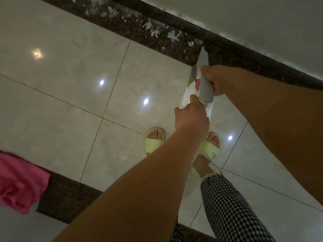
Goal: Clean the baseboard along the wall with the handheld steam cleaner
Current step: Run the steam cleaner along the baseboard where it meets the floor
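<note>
While white flecks lie thick on the dark baseboard (174, 20) to the far left of the nozzle, the stretch to its right looks mostly clean, so the job seems partly done. The right hand (214, 81) is wrapped round the grey handle of the steamer (203, 74), whose tip points at the baseboard; the left hand (191, 116) holds its white body. No container shows.
</note>
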A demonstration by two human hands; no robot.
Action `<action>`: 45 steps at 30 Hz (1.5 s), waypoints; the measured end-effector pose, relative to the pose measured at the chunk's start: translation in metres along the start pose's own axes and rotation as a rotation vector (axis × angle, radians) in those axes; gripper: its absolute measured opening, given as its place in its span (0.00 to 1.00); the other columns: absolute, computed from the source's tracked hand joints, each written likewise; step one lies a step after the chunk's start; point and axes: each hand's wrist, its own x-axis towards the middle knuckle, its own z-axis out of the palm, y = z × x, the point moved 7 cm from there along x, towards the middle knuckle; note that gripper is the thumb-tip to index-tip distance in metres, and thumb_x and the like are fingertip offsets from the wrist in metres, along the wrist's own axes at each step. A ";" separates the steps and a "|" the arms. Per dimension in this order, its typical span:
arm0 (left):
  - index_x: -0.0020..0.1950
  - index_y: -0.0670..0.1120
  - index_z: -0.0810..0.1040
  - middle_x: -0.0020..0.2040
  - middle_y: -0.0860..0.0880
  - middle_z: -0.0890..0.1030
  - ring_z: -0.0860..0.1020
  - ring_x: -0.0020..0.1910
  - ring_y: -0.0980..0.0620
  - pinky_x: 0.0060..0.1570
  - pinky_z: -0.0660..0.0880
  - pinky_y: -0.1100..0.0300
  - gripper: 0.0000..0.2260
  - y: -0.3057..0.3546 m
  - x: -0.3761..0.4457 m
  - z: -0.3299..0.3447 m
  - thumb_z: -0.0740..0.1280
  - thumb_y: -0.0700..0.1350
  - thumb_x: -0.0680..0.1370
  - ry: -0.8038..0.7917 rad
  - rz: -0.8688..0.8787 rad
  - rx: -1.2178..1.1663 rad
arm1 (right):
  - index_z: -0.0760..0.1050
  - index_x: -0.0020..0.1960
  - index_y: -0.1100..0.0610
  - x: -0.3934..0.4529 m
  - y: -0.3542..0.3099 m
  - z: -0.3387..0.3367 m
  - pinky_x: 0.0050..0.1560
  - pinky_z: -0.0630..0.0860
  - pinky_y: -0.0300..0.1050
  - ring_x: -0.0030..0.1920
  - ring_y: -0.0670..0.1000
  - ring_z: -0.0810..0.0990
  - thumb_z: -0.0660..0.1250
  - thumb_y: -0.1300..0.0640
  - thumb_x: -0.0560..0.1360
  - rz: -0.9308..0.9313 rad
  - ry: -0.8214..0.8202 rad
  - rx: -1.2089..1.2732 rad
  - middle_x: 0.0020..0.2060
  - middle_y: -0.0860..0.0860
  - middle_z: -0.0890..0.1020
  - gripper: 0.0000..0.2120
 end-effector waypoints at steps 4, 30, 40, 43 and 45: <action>0.63 0.44 0.61 0.39 0.53 0.72 0.80 0.48 0.47 0.55 0.65 0.52 0.21 -0.003 0.006 -0.003 0.66 0.51 0.78 0.021 0.016 -0.031 | 0.68 0.48 0.59 0.003 -0.007 0.003 0.30 0.75 0.40 0.37 0.46 0.77 0.63 0.49 0.79 -0.023 -0.001 0.004 0.39 0.51 0.78 0.13; 0.63 0.44 0.61 0.46 0.49 0.80 0.80 0.47 0.46 0.57 0.66 0.51 0.21 -0.048 -0.035 -0.002 0.66 0.50 0.78 -0.010 0.001 -0.045 | 0.68 0.48 0.59 -0.016 0.028 0.051 0.40 0.78 0.43 0.35 0.46 0.77 0.62 0.48 0.80 -0.007 -0.017 0.088 0.37 0.52 0.78 0.14; 0.61 0.45 0.62 0.41 0.51 0.77 0.80 0.44 0.48 0.49 0.64 0.53 0.20 -0.103 -0.042 -0.022 0.67 0.50 0.77 -0.005 0.045 -0.002 | 0.70 0.43 0.59 -0.025 0.029 0.105 0.46 0.79 0.43 0.36 0.48 0.78 0.61 0.45 0.80 0.011 0.007 0.135 0.37 0.52 0.79 0.17; 0.62 0.44 0.61 0.36 0.54 0.69 0.79 0.43 0.48 0.47 0.63 0.53 0.20 -0.112 -0.037 -0.030 0.66 0.50 0.78 -0.020 0.094 0.051 | 0.71 0.46 0.59 -0.031 0.024 0.114 0.33 0.76 0.41 0.34 0.46 0.77 0.60 0.47 0.80 0.034 0.008 0.164 0.36 0.52 0.78 0.15; 0.61 0.44 0.61 0.33 0.55 0.65 0.78 0.41 0.49 0.46 0.63 0.53 0.19 -0.117 -0.033 -0.035 0.65 0.50 0.78 -0.027 0.124 0.074 | 0.71 0.51 0.58 -0.034 0.019 0.119 0.31 0.75 0.41 0.35 0.46 0.77 0.60 0.47 0.81 0.040 0.004 0.173 0.37 0.52 0.78 0.13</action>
